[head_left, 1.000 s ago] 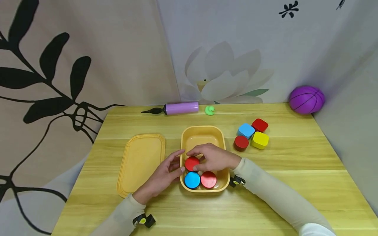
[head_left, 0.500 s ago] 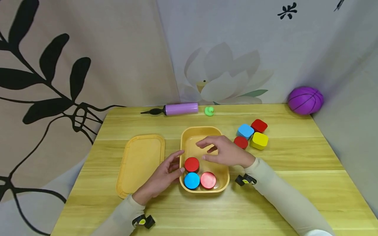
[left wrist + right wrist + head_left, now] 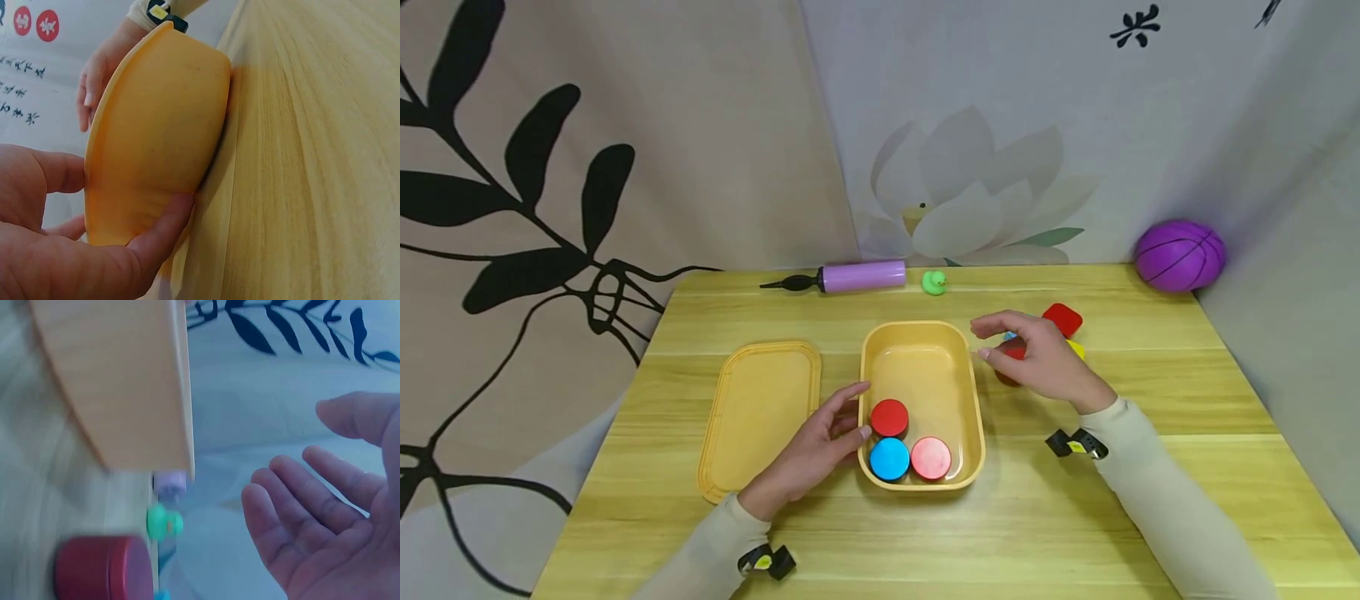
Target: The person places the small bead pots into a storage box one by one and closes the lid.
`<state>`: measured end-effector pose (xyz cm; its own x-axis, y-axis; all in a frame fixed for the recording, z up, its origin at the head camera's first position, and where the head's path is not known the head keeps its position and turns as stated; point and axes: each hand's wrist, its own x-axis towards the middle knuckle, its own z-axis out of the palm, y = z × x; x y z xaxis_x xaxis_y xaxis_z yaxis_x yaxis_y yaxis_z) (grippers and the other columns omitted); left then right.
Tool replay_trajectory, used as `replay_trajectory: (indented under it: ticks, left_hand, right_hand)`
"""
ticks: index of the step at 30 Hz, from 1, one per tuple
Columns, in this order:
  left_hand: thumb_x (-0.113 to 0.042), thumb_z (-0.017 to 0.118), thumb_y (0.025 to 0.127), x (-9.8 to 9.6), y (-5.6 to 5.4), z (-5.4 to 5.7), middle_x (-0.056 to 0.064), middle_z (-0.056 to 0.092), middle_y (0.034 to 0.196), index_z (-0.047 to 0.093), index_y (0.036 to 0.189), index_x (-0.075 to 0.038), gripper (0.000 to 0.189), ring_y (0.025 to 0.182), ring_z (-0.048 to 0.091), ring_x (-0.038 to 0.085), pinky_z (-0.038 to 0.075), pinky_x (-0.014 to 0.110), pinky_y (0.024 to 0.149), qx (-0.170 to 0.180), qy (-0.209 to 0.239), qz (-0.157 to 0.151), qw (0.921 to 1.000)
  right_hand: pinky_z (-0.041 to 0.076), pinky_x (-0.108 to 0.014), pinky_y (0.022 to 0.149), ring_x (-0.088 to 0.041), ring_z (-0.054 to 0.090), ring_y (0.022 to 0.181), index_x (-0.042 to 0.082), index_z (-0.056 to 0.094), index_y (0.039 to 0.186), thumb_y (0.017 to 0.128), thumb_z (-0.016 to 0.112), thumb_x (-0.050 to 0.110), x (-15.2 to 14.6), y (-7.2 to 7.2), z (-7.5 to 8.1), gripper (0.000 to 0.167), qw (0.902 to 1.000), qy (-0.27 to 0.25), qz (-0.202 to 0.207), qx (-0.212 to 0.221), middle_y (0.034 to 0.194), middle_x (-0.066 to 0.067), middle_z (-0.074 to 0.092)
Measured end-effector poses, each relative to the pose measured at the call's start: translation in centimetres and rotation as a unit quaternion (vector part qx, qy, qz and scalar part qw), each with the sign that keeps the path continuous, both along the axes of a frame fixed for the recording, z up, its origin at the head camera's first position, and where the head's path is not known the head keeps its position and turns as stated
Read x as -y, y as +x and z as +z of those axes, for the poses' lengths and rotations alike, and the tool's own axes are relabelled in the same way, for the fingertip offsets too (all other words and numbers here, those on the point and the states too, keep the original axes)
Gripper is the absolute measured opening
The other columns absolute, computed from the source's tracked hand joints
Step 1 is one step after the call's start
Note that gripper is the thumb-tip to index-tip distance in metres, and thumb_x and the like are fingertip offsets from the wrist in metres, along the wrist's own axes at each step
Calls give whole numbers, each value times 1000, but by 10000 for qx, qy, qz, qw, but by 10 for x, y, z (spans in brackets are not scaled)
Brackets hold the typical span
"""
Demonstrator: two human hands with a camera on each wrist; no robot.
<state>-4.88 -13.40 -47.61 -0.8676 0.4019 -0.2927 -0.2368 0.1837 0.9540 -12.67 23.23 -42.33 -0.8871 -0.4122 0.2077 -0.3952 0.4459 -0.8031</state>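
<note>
My left hand rests against the left side of a yellow-orange plastic box, thumb and fingertips touching its wall and rim, as the left wrist view also shows. Inside the box, toward the near end, sit a red round block, a blue round block and a pink-red round block. To the right, my right hand hovers over a cluster of blocks with fingers loosely spread and nothing held. It partly hides a dark red round block, a blue block and a yellow block. A red rounded-square block shows behind it.
A matching flat lid lies left of the box. Along the back edge are a purple hand pump and a small green rubber duck. A purple ball stands at the back right corner, near the wall.
My right hand has let go of the red round block in the box and moved right, over the rim, to above the block cluster. My left hand stays against the box.
</note>
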Motion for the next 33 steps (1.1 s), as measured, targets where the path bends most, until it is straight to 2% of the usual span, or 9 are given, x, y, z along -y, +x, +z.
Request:
replay_trajectory:
  ticks: [8, 10, 12, 14, 16, 19, 20, 25, 33]
  left_hand:
    - [-21, 65, 106, -1, -1, -2, 14, 45, 157, 35, 165, -29, 67, 139, 53, 34, 61, 42, 96, -33, -82, -25, 10000]
    - [-21, 65, 106, -1, -1, -2, 14, 45, 156, 35, 165, -29, 67, 138, 53, 33, 61, 41, 96, -41, -107, -33, 9999]
    - [-22, 66, 106, -1, -1, -3, 14, 45, 156, 35, 165, -28, 67, 137, 53, 33, 61, 41, 96, -40, -114, -37, 9999]
    - [-21, 65, 106, -1, -1, -3, 15, 46, 155, 34, 165, -28, 67, 137, 53, 33, 61, 41, 96, -39, -113, -35, 9999]
    - [-22, 65, 106, 0, -1, -4, 15, 45, 156, 34, 165, -28, 67, 138, 53, 33, 61, 42, 97, -38, -107, -44, 9999]
    - [-23, 65, 107, 0, -2, -4, 14, 44, 158, 33, 166, -29, 67, 141, 52, 34, 60, 44, 99, -74, -145, -91, 9998]
    - [-24, 65, 107, 0, -2, -4, 14, 43, 159, 33, 166, -29, 67, 142, 51, 34, 60, 44, 100, -84, -156, -107, 9998]
    - [-23, 65, 107, 2, -3, -4, 15, 44, 157, 33, 166, -29, 67, 141, 52, 35, 61, 45, 98, -129, -136, -132, 9997]
    - [-25, 65, 107, 2, -4, -6, 16, 44, 156, 33, 166, -28, 68, 140, 53, 34, 61, 44, 98, -201, -106, -206, 9995]
  right_hand:
    - [55, -13, 85, -5, 71, 102, 10, 69, 135, 101, 73, 19, -45, -8, -8, 36, 9961, 160, -856, -172, 132, -13, 73]
    - [54, -11, 86, -4, 70, 102, 11, 68, 136, 102, 73, 21, -54, -9, -9, 36, 9942, 239, -1039, -119, 133, -13, 73]
    - [53, -12, 89, -10, 71, 104, 13, 68, 137, 103, 72, 24, -62, -10, -11, 36, 9921, 335, -1207, -72, 133, -11, 73]
    - [57, -22, 92, -16, 73, 105, 14, 68, 137, 103, 71, 27, -70, -13, -13, 36, 9891, 466, -1394, 35, 134, -10, 73]
    - [58, -37, 100, -30, 71, 114, 13, 67, 138, 104, 70, 29, -78, -16, -17, 38, 9861, 561, -1559, 108, 135, -12, 71]
    - [50, -62, 109, -44, 62, 128, 9, 64, 141, 104, 70, 29, -90, -23, -23, 43, 9819, 707, -1746, 174, 143, -16, 66]
    - [46, -66, 111, -47, 58, 132, 7, 63, 143, 104, 70, 28, -93, -26, -26, 45, 9811, 733, -1783, 184, 146, -18, 63]
    - [39, -68, 117, -47, 45, 145, 3, 55, 151, 103, 69, 30, -104, -39, -40, 56, 9790, 876, -1814, 329, 157, -22, 52]
    - [40, -66, 118, -53, 44, 145, 1, 35, 163, 105, 65, 38, -119, -48, -59, 74, 9744, 719, -1693, 1295, 164, -28, 40]
